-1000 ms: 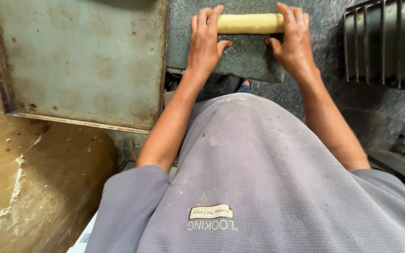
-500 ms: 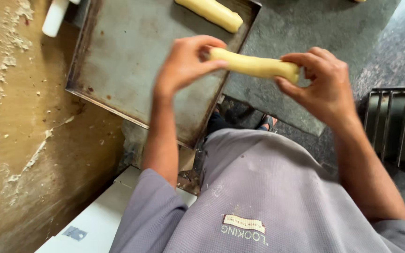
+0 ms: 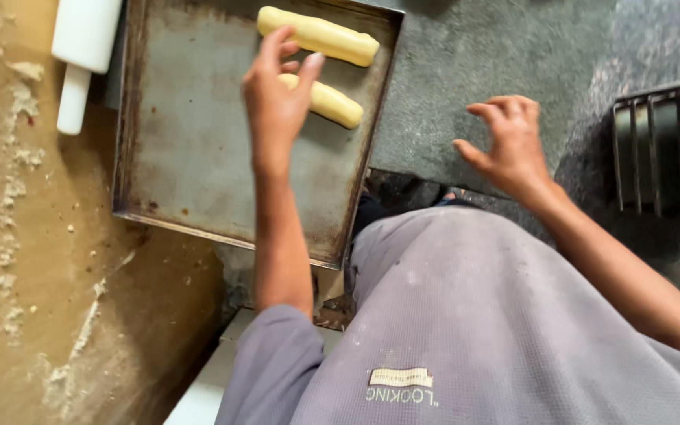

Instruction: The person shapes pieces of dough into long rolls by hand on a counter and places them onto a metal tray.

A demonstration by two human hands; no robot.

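Two pale yellow dough rolls lie on a worn metal baking tray (image 3: 190, 173). The far roll (image 3: 320, 35) lies near the tray's top edge. The near roll (image 3: 332, 102) lies just below it, partly hidden by my left hand (image 3: 273, 106). That hand hovers over the near roll's left end with its fingers apart; I cannot tell whether it touches the dough. My right hand (image 3: 505, 142) is spread open above the dark grey counter (image 3: 466, 71), holding nothing.
A white rolling pin (image 3: 80, 55) lies at the tray's upper left, on a brown surface (image 3: 33, 275) dusted with flour and dough scraps. A dark metal rack (image 3: 663, 149) stands at the right. My grey shirt fills the lower frame.
Both hands held one dough roll over the counter, then carried it left to the tray. It now lies on the tray beside the other roll, and my right hand has let go.
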